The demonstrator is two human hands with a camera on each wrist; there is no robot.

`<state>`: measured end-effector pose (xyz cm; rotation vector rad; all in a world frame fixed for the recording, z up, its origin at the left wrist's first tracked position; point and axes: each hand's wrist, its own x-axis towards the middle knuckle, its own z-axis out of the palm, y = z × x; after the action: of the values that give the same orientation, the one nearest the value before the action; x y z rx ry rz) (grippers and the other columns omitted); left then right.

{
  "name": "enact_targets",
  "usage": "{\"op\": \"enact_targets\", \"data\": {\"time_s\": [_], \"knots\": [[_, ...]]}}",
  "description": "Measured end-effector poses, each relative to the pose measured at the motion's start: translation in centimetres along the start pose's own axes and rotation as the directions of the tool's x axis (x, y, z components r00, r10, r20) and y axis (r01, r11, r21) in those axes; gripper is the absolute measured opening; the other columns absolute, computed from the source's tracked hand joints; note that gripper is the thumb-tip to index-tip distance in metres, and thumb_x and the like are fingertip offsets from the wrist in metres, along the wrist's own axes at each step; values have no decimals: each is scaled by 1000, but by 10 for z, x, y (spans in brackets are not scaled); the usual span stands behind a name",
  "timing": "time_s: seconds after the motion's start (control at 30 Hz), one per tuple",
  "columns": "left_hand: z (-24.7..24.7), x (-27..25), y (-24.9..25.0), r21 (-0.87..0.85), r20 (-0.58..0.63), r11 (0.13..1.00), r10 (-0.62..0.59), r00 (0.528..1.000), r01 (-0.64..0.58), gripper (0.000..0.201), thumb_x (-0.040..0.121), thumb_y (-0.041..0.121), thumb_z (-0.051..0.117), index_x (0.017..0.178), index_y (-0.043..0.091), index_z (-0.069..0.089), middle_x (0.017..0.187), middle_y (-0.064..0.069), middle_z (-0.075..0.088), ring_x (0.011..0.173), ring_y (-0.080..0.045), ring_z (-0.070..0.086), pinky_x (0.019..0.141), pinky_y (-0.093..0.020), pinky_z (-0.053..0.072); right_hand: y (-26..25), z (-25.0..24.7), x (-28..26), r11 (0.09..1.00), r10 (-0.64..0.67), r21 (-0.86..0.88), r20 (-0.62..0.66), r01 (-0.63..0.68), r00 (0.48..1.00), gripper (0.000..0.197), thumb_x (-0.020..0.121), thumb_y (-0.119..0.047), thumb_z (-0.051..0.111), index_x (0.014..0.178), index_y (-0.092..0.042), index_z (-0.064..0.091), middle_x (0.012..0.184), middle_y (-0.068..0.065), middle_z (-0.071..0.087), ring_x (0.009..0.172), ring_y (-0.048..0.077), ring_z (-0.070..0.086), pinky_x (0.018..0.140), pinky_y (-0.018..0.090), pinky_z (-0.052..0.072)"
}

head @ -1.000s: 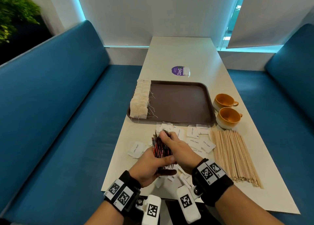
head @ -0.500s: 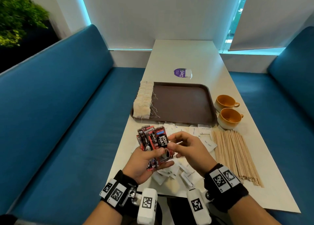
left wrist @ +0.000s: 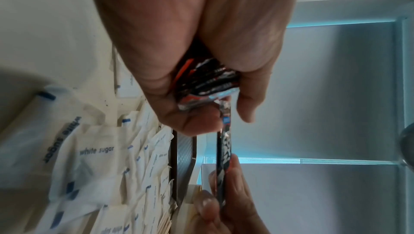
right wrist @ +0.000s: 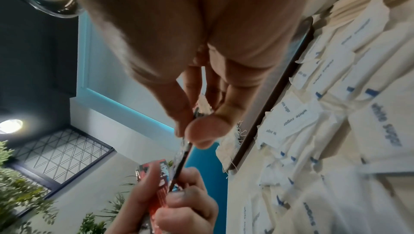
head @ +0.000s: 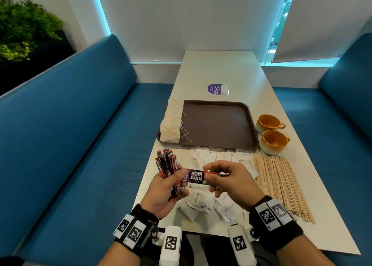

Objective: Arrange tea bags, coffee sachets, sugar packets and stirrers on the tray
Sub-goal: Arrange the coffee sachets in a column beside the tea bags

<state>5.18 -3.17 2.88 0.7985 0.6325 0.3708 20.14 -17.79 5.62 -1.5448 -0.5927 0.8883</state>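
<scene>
My left hand (head: 177, 183) grips a fanned bundle of red-and-black coffee sachets (head: 166, 165), which also shows as a bundle (left wrist: 206, 80) in the left wrist view. My right hand (head: 208, 175) pinches a single coffee sachet (head: 196, 178) held level between both hands, its left end under my left thumb. Both hands hover above scattered white sugar packets (head: 203, 202). Beyond them lies the brown tray (head: 217, 123), with a row of tea bags (head: 172, 123) along its left edge. Wooden stirrers (head: 281, 185) lie in a sheaf on the table at the right.
Two orange cups (head: 268, 123) (head: 273, 142) stand right of the tray. A purple sticker (head: 216, 88) sits on the table behind the tray. Blue benches (head: 80, 135) flank the narrow white table (head: 231, 68).
Both hands rose off the table with the sachet bundle. My right hand drew one sachet out of the bundle to the right and turned it level.
</scene>
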Motion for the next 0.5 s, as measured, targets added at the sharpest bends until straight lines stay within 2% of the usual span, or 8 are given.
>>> {"op": "enact_targets", "data": {"time_s": [0.1,0.23,0.33,0.4,0.5], "knots": [[-4,4,0,25,-57,1000,9,998,-7,25,75,9,76,97,10,64,87,-14,60,63,-17,55,55,-30,53,2,-1,3,999,-4,40,-53,7,999,19,86,5,75,103,-3,75,95,30,70,64,30,67,59,36,62],[-9,7,-2,10,-98,1000,5,995,-4,30,79,16,75,105,7,63,83,-12,64,68,-18,61,60,-33,57,6,-1,10,997,27,73,-65,-22,998,21,87,8,72,101,-5,77,96,28,71,70,32,71,69,38,64],[-20,11,-3,-26,-155,1000,4,988,-8,27,83,23,73,99,4,63,83,-10,65,73,-23,64,62,-37,60,2,-6,22,997,39,77,-102,-31,994,19,87,7,71,102,-4,77,98,28,72,71,36,72,68,37,64],[-33,13,-1,-66,-151,998,8,988,-18,23,85,24,71,93,6,61,81,-8,62,73,-24,62,62,-38,59,-8,-13,38,998,22,66,-123,-14,992,19,86,5,73,103,-3,76,99,27,72,73,37,73,69,38,64],[-55,14,4,-112,-168,994,-4,986,-15,26,81,20,75,100,10,62,86,-8,62,74,-23,61,60,-37,58,-28,-26,73,999,-37,-19,-152,35,988,22,83,0,78,104,-4,75,96,22,75,72,31,72,65,35,64]]}}
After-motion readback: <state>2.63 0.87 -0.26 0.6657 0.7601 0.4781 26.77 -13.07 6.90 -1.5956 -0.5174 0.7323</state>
